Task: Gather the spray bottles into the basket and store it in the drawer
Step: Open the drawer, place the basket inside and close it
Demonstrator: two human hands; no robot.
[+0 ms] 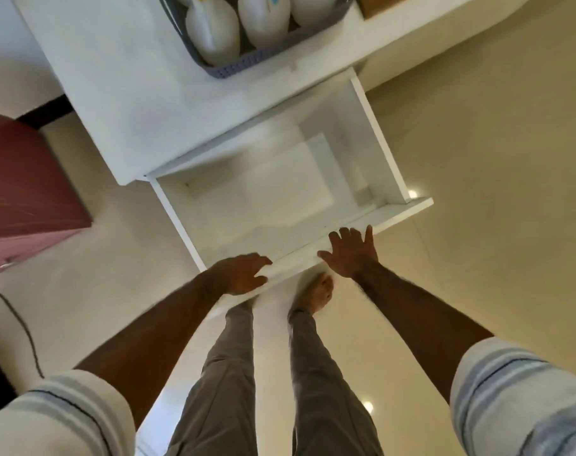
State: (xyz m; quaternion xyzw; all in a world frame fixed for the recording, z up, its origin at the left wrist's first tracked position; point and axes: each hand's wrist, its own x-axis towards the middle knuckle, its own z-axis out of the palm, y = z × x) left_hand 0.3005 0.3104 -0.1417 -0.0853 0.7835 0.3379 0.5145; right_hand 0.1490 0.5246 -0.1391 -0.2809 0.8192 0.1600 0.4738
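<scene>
A: What lies left of the hands?
B: A maroon box (pixel 26 179) on the cream floor (pixel 493 159), with a dark cable (pixel 20 320) nearer the camera.
A: And beyond the hands?
B: A white tabletop (pixel 115 87); a brown object (pixel 373 4) sits at its far right edge, cropped.
A: Below them?
B: Grey trousers (pixel 234 373) and a bare foot (pixel 316 292).

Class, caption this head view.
Both hands on the open drawer's front; basket of spray bottles waits above.
</scene>
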